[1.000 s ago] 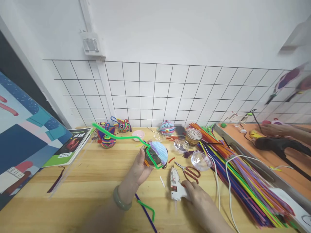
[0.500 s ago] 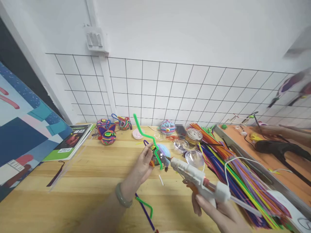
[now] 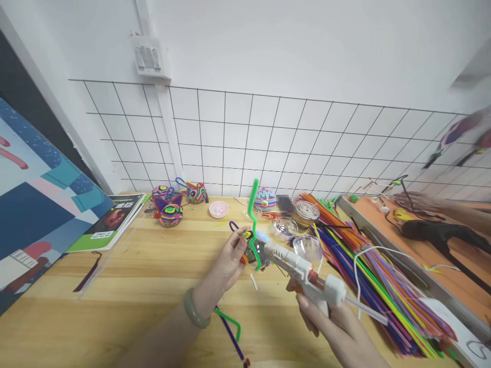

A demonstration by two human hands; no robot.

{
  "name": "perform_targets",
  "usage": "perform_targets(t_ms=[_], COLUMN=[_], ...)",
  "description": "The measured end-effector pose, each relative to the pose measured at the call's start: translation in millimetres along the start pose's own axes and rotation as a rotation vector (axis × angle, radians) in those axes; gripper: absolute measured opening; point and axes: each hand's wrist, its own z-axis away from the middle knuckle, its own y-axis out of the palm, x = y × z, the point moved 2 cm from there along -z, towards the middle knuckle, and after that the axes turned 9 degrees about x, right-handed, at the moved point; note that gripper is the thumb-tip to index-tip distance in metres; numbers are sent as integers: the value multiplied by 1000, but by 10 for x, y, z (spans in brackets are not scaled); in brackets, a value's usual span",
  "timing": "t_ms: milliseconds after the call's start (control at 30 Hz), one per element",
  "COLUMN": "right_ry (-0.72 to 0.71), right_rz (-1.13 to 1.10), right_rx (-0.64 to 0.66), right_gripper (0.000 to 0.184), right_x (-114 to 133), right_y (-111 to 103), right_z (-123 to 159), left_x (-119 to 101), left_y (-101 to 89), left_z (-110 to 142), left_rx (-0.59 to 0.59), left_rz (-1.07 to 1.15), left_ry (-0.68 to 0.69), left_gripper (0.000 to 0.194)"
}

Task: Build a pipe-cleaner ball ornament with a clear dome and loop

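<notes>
My left hand (image 3: 233, 258) is closed around the left side of a clear ball ornament (image 3: 261, 251) decorated with coloured pipe cleaner. A bent green pipe cleaner (image 3: 253, 220) runs across the ball and sticks up above it. In my right hand (image 3: 326, 317) is a white hot glue gun (image 3: 297, 268), a glue stick poking out of its back. The gun's nozzle points left at the ball's right side; whether it touches cannot be made out. Below my left wrist lie a short green pipe cleaner (image 3: 233, 323) and a purple one (image 3: 231, 337).
Finished yarn-like balls (image 3: 171, 214) stand at the back left, near a pink dish (image 3: 218, 209). Clear half-shells (image 3: 308, 247) and a spool (image 3: 306, 212) sit behind the gun. Pipe cleaner bundles (image 3: 378, 286) fill the right. Another person's hand (image 3: 418, 202) is over the orange table (image 3: 452, 245).
The green pipe cleaner's upper end has swung right and now stands more upright. The glue gun has shifted slightly left and up, its nozzle nearer the ball.
</notes>
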Motion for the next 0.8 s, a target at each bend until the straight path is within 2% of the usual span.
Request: perform_targets(t_ms=[467,800], right_ry=[-23,-78], right_rz=[191,270], right_rx=[12,-22], right_gripper=[41,42], right_x=[19,28], right_y=[-36,-41], right_z=[17,6], left_x=[-2,6], left_y=[9,-10], left_z=[13,5], left_rx=[16,-17], left_rz=[2,-37], left_ry=[19,37], left_gripper=[49,48])
